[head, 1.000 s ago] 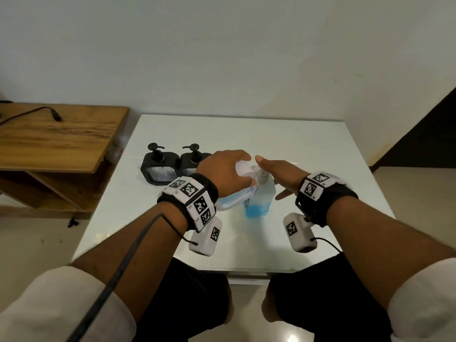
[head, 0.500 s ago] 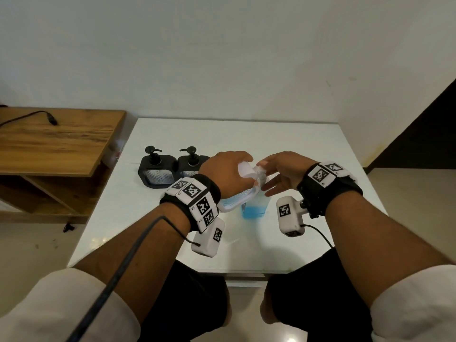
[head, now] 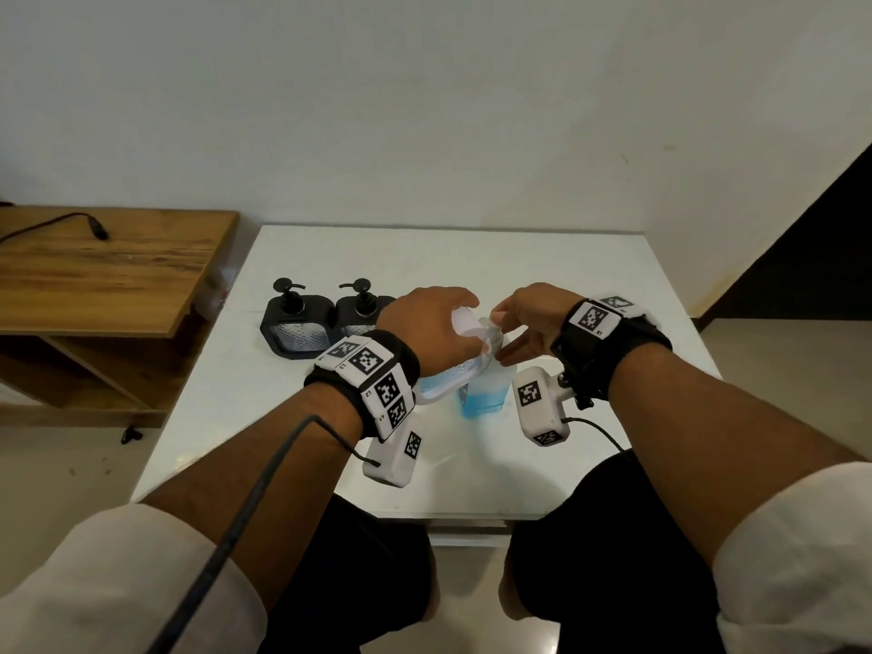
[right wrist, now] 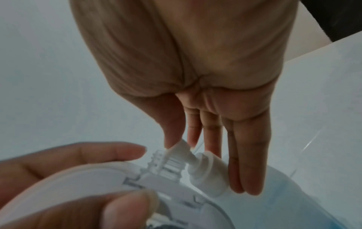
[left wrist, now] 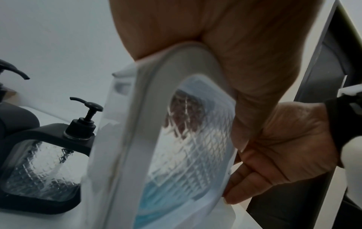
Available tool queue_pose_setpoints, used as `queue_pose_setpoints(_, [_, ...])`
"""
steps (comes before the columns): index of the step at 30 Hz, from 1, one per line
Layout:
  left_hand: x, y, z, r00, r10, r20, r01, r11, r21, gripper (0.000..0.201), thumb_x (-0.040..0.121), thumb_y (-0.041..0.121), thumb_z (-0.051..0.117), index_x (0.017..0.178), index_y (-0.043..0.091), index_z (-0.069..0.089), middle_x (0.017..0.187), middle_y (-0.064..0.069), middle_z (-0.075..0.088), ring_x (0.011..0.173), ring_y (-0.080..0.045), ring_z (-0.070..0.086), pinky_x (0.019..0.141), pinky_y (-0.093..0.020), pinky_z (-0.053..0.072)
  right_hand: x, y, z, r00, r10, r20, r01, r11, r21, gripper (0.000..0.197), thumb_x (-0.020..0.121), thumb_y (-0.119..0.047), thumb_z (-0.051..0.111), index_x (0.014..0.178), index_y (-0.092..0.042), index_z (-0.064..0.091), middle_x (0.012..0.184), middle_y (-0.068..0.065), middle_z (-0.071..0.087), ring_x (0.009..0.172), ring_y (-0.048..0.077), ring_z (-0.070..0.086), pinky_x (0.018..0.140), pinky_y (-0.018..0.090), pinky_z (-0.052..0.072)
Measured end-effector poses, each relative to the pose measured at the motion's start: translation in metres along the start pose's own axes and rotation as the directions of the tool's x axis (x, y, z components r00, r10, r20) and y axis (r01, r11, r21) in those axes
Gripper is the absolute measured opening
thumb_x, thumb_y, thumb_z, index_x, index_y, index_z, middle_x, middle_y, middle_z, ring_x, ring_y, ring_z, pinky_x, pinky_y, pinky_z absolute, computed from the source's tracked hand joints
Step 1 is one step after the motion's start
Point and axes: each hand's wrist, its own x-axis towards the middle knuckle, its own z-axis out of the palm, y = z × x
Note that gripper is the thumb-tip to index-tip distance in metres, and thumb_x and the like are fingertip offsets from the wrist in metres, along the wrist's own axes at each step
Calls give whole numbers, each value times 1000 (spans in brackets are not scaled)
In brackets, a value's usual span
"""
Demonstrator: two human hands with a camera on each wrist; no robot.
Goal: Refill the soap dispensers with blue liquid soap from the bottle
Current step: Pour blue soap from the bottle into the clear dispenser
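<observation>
A white-framed soap dispenser (head: 448, 377) with a ribbed clear window is tilted in the air, and my left hand (head: 450, 318) grips it. Some blue soap lies in its low corner (left wrist: 156, 199). Its open threaded neck (right wrist: 156, 161) sits right under the spout of the blue soap bottle (head: 486, 394), which stands on the white table (head: 424, 257). My right hand (head: 509, 323) pinches the bottle's white pump head (right wrist: 181, 148) between thumb and index finger. Its other fingers (right wrist: 245, 162) hang straight behind the collar.
Two black-framed dispensers (head: 296, 330) (head: 361, 318) with black pumps stand side by side, left of my left hand. A wooden side table (head: 94, 266) with a black cable (head: 94, 228) lies further left. A dark opening is at the far right.
My right hand went from lying flat over the bottle's top to closing thumb and finger on the pump head. My left hand keeps the tilted white dispenser at the spout.
</observation>
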Motion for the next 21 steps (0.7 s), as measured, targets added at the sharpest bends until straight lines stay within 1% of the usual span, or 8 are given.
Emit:
queue_pose_setpoints(2, [0, 1, 0, 1000, -1, 5, 1, 1000, 5, 53, 80, 46, 66, 130, 35, 52, 129, 11, 58, 117, -13, 53, 97, -34, 45, -1, 3, -2, 1000, 5, 10, -6, 999, 45, 10, 96, -5, 54, 99, -1, 63, 110, 20, 68, 88, 42, 69, 90, 51, 57])
queue_pose_setpoints(5, [-1, 0, 0, 1000, -4, 7, 3, 1000, 13, 51, 81, 46, 65, 129, 35, 53, 127, 11, 59, 115, -13, 53, 96, -34, 45, -1, 7, -3, 1000, -5, 21, 4, 998, 58, 18, 95, -14, 62, 108, -2, 63, 112, 18, 68, 98, 42, 69, 93, 52, 56])
queue_pose_setpoints(7, [0, 1, -1, 1000, -6, 5, 6, 1000, 16, 51, 81, 46, 65, 129, 35, 53, 127, 11, 59, 115, -13, 54, 96, -35, 46, -1, 8, -2, 1000, -20, 15, 20, 998, 53, 19, 94, -18, 65, 105, -3, 64, 110, 17, 69, 95, 41, 69, 92, 51, 57])
queue_pose_setpoints(11, [-1, 3, -1, 1000, -1, 0, 1, 999, 40, 53, 81, 46, 65, 131, 35, 52, 129, 11, 58, 117, -13, 53, 94, -33, 45, 2, 6, 1, 999, -26, -31, 26, 999, 27, 20, 92, -17, 67, 103, -1, 66, 108, 18, 71, 81, 38, 70, 86, 48, 60])
queue_pose_setpoints(14, [-3, 4, 0, 1000, -4, 2, 4, 998, 56, 54, 81, 46, 64, 132, 35, 51, 130, 10, 57, 118, -13, 52, 93, -32, 44, 0, 6, 3, 999, -20, -44, 21, 1000, 14, 15, 93, -15, 67, 101, -3, 68, 108, 17, 72, 81, 36, 71, 83, 45, 61])
queue_pose_setpoints(17, [-2, 4, 0, 1000, -10, 1, 10, 999, 52, 54, 81, 46, 65, 132, 35, 51, 130, 10, 57, 118, -13, 52, 95, -33, 44, -1, 10, 0, 999, -20, -32, 22, 998, 67, 20, 92, -17, 68, 106, -2, 66, 109, 16, 71, 89, 37, 69, 89, 48, 59])
queue_pose_setpoints(19, [-2, 4, 0, 1000, -11, 1, 11, 999, 48, 55, 81, 47, 65, 132, 35, 50, 131, 10, 57, 118, -13, 52, 96, -33, 44, -3, 12, -3, 1000, -18, 9, 17, 995, 103, 14, 93, -17, 67, 100, -5, 65, 111, 16, 69, 95, 37, 67, 95, 50, 55])
queue_pose_setpoints(21, [-1, 4, 0, 1000, -9, 3, 9, 999, 48, 55, 81, 47, 65, 132, 35, 50, 131, 10, 57, 119, -13, 52, 96, -33, 44, -2, 13, -5, 1000, -21, 21, 18, 992, 124, 11, 94, -17, 66, 95, -6, 64, 110, 17, 68, 94, 38, 66, 97, 50, 54])
